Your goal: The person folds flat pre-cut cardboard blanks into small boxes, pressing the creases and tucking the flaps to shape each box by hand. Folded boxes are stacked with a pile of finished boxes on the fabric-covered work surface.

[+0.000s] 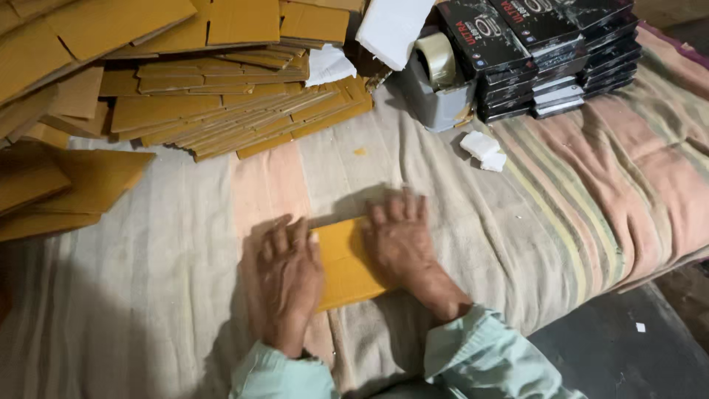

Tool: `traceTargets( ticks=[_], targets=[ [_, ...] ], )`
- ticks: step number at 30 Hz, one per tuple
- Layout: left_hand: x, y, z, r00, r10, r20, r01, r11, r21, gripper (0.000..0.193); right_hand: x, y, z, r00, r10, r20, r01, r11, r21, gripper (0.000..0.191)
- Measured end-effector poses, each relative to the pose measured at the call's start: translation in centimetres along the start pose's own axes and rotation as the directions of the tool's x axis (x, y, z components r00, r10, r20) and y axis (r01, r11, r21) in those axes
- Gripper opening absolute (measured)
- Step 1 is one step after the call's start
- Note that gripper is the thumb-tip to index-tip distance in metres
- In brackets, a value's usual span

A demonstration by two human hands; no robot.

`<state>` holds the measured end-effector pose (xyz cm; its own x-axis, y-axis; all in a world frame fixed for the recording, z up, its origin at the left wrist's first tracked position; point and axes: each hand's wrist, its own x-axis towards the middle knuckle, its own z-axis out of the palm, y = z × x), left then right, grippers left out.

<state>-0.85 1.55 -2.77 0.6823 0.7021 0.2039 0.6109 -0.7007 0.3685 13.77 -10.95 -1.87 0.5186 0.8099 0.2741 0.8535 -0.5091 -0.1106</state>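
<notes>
Pressing flat is the step in hand: your left hand (284, 277) and right hand (402, 240) lie open-palmed on the folded cardboard piece (346, 262), low centre of the frame on the striped blanket (591, 192). Neither grips it. Next, I judge, calls for even pressure along the crease.

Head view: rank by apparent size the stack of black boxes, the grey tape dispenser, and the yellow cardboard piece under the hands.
1. Stack of black boxes
2. Grey tape dispenser and yellow cardboard piece: similar; the cardboard is nearer and partly covered, so unranked.
</notes>
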Motion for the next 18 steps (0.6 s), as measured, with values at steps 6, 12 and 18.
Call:
traceTargets(
  ticks=[6,12,18],
  targets=[
    [-0.5,2.2,-0.7,0.999,0.041,-0.027,-0.035,0.977,0.212,0.050,-0.1,-1.6,0.7,0.999,-0.031,-0.022,0.028,0.993,-0.111,0.058],
    [-1.1,1.7,-1.1,0.999,0.041,0.005,-0.042,0.990,0.134,0.054,-0.7,-1.1,0.7,1.000,-0.010,-0.011,0.009,0.999,-0.034,0.060],
    [-1.0,0.6,-1.1,0.999,-0.018,0.031,0.013,0.986,0.169,0.055,-1.1,-0.2,-0.4,0.996,0.084,-0.007,-0.085,0.989,-0.120,0.062]
  ],
)
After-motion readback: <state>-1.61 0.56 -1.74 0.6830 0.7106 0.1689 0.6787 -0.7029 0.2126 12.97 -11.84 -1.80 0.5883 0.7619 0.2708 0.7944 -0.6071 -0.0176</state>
